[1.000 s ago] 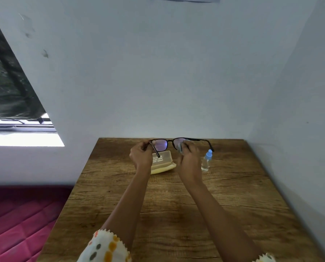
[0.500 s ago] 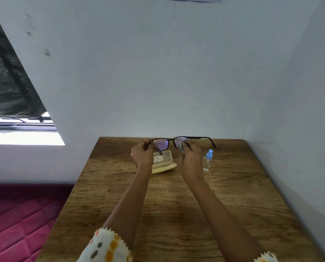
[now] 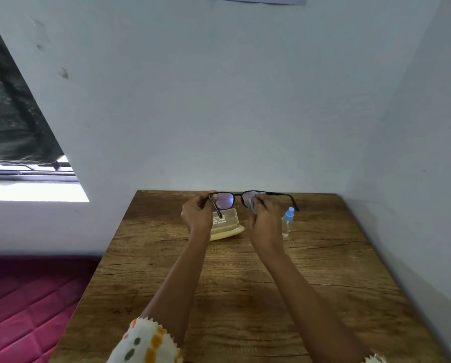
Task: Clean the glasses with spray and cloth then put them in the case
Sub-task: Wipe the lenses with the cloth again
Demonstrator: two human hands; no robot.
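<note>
Black-framed glasses (image 3: 225, 200) with purple-tinted lenses are held up over the far end of the wooden table (image 3: 245, 284). My left hand (image 3: 197, 214) pinches the frame at its left hinge. My right hand (image 3: 265, 221) presses a small grey cloth (image 3: 252, 205) against the right lens, which is mostly hidden by it. A pale yellow case (image 3: 227, 226) lies open on the table just behind and below my hands. To the right of my right hand stands a small clear spray bottle (image 3: 287, 222) with a blue cap.
The table stands in a corner, with a white wall behind it and another along its right side. Left of the table is a drop to a pink quilted mattress (image 3: 22, 305). A window (image 3: 22, 179) is at the far left.
The glasses and both hands have stayed almost in place, with the right temple arm tilting slightly. My right hand keeps the cloth on the right lens.
</note>
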